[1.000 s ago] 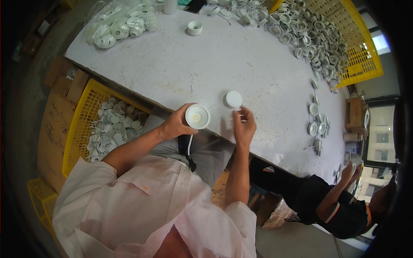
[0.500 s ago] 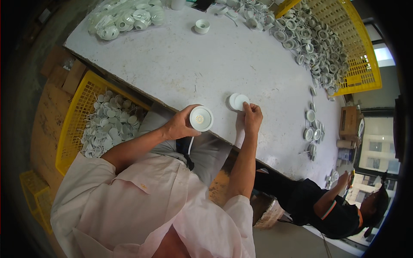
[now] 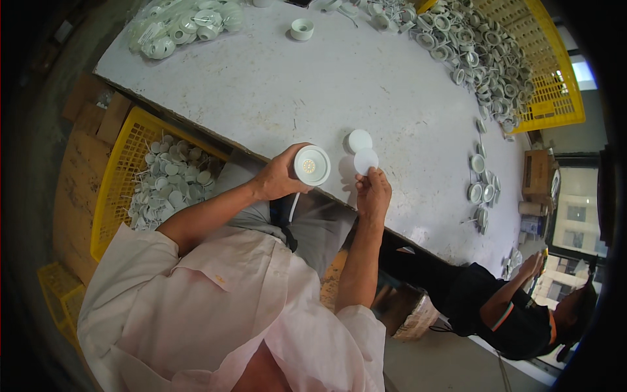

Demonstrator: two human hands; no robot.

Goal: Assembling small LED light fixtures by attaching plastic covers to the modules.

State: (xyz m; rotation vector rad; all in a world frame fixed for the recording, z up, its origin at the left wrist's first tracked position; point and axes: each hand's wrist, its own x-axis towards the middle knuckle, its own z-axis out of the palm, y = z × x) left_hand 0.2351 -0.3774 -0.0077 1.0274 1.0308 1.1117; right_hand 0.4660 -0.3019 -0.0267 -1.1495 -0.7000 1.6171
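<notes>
While the person sits at its near edge, the table [image 3: 274, 85] takes most of the view: a big flat top, pale grey, matt and a little stained. To the person's left, lower than the top, stands a yellow plastic crate [image 3: 121, 163] with a lattice wall, filled with small white round parts with thin wires. A second yellow crate [image 3: 555, 85] stands at the far right corner, and a long heap of white rings [image 3: 470, 52] spreads from it over the top. At the far left corner lies a clear plastic bag [image 3: 186, 23] of similar white pieces. Another person in dark clothes [image 3: 496, 307] sits at the right, well apart from the work.

A short row of small white cups [image 3: 480, 189] lies near the right edge, and one single white ring [image 3: 302, 29] stands alone at the far side.

The left hand [image 3: 277, 179] is closed around a round white housing [image 3: 311, 164], held above the near edge with its open face up; a yellowish spot shows in the middle. The right hand [image 3: 373, 193] pinches a thin white disc [image 3: 366, 161] between the fingertips, just right of the housing and apart from it. A second white disc [image 3: 358, 140] lies flat on the top just behind the held one. Nothing stands between the two hands.
</notes>
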